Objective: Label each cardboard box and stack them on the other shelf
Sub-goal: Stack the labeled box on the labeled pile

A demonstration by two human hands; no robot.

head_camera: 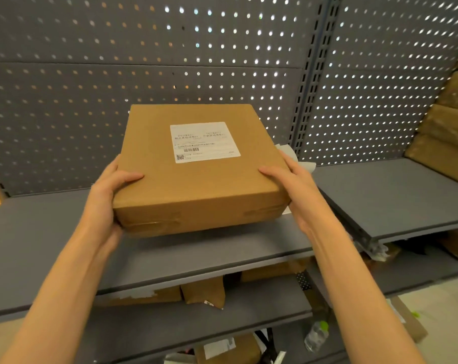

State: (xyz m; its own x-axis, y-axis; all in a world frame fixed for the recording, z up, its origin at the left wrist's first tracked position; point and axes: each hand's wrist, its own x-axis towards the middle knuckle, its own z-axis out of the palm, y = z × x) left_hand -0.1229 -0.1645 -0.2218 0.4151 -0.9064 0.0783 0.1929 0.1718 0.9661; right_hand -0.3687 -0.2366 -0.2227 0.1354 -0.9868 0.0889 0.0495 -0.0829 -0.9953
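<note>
Cardboard box [199, 169], flat and square, is hovering over the grey shelf [39, 232] in front of the perforated back panel [91, 74], its near edge tipped slightly down toward the camera and its underside looking just clear of the shelf surface. A white printed label [204, 141] is already sitting on its top face, so the labelling step for this one appears done and the stacking step is the one in hand. Brown tape is showing along the near side wall, and the corners are looking square and undamaged.

Both hands are clamping the box from opposite sides. The left hand [109, 195] is wrapping round the near left corner with its thumb lying across the top face; the right hand [291, 185] is pressing along the right side, its thumb also resting on top. The other fingers are hidden behind the box.

Next, judging by this, the box needs lowering flat onto the shelf and sliding back, then both hands releasing. More brown boxes [448, 122] are leaning on the neighbouring shelf to the right.
</note>
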